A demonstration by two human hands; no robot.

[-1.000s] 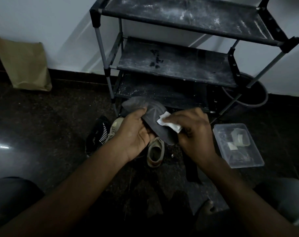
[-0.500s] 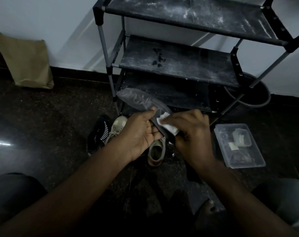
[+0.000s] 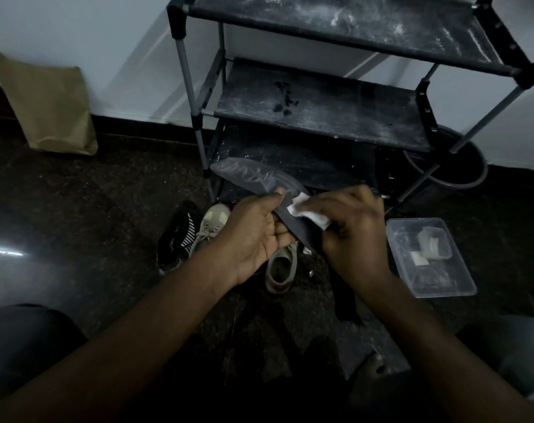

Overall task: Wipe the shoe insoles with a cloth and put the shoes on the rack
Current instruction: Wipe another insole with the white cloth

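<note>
The gray insole [image 3: 253,178] was up in the air, low in front of the black rack [image 3: 320,114], with its far end pointing up and to the left. Under it, on the dark, speckled floor [image 3: 91,193], lay a tan shoe [image 3: 212,222], a second tan shoe [image 3: 281,267] with its opening facing up, and a black shoe with white stripes [image 3: 180,236], all close together. The rack stood against a pale wall [image 3: 91,35], and its shelves looked dusty. A clear plastic box [image 3: 427,257] sat on the floor to the right of the shoes, and a dark bucket [image 3: 452,169] stood behind the rack's right leg. A brown paper bag [image 3: 49,105] leaned on the wall far to the left, with lots of bare floor between it and the shoes. The left hand [image 3: 253,236] held the insole, thumb on top and fingers curled under it. The right hand [image 3: 354,233] had bent fingers pinching a white cloth [image 3: 308,210] and pressing it on the insole.
</note>
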